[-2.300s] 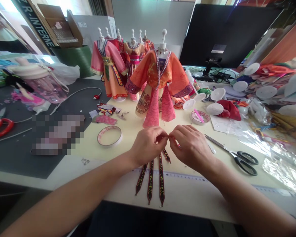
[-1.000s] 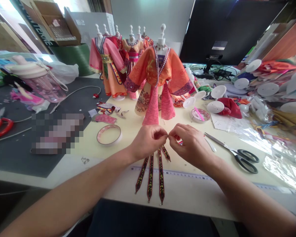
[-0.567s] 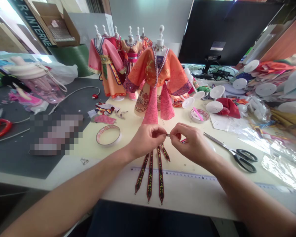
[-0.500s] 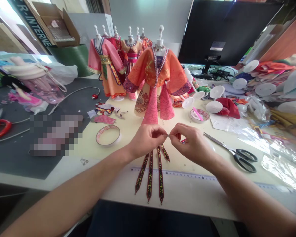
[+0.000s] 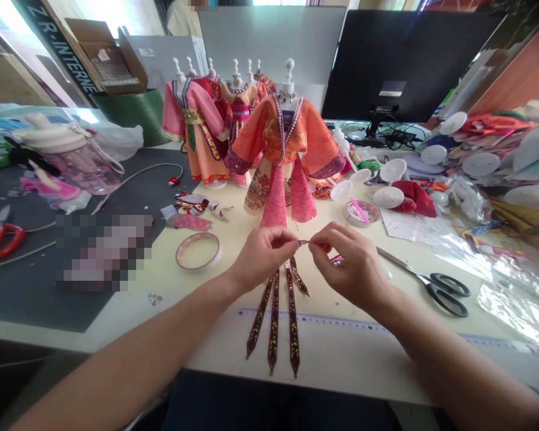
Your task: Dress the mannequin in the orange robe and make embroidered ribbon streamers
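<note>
My left hand (image 5: pixel 269 254) is closed in a pinch on one end of a small, narrow, greyish-dark piece (image 5: pixel 302 242). Its other end meets the pinched fingertips of my right hand (image 5: pixel 348 260). The piece is too small to name. Below the hands, several dark ribbon strips (image 5: pixel 293 323) with yellow-green patterns, red edges and pointed tips fan out over the table; my left hand partly hides their upper ends. Just beyond stands a miniature orange robe (image 5: pixel 269 134) on a white stand, with pink panels hanging toward my fingers. A red-and-white patterned bit (image 5: pixel 336 261) shows beneath my right hand.
Black-handled scissors (image 5: pixel 444 290) lie right, a tape roll (image 5: pixel 197 251) left. A ruler (image 5: pixel 332 320) runs under the ribbons. More dressed stands (image 5: pixel 195 131), a monitor (image 5: pixel 404 72) and piled cloth (image 5: pixel 489 129) line the back. Red-handled cutters (image 5: pixel 4 239) lie far left.
My fingertips have drawn slightly apart, so more of the small piece shows between them. The view has tilted up a little, and part of a person now appears behind the screens.
</note>
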The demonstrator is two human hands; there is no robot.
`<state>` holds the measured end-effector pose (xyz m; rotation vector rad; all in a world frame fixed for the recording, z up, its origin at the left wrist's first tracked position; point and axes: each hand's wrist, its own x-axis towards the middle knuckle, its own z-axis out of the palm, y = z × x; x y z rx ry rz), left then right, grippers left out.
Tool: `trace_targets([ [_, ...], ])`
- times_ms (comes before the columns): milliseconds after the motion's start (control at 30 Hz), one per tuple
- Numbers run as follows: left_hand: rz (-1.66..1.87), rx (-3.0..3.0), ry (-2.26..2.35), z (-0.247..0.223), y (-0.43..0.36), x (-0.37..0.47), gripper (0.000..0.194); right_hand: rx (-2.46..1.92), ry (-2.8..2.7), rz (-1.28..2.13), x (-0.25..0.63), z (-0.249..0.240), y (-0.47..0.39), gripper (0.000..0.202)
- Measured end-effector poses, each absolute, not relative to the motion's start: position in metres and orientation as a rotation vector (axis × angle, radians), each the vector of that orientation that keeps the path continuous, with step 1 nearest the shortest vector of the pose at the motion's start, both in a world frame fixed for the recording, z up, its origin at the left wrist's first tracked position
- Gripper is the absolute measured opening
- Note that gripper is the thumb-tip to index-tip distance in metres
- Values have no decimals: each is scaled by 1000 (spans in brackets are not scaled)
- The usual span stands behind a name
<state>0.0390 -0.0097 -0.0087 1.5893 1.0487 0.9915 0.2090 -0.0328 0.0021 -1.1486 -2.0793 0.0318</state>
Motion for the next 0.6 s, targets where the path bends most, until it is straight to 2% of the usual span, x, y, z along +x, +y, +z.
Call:
trace_targets([
  [600, 1003, 1957, 1080, -9, -14, 41, 11, -1254, -2120, 205, 206, 0, -33, 19],
])
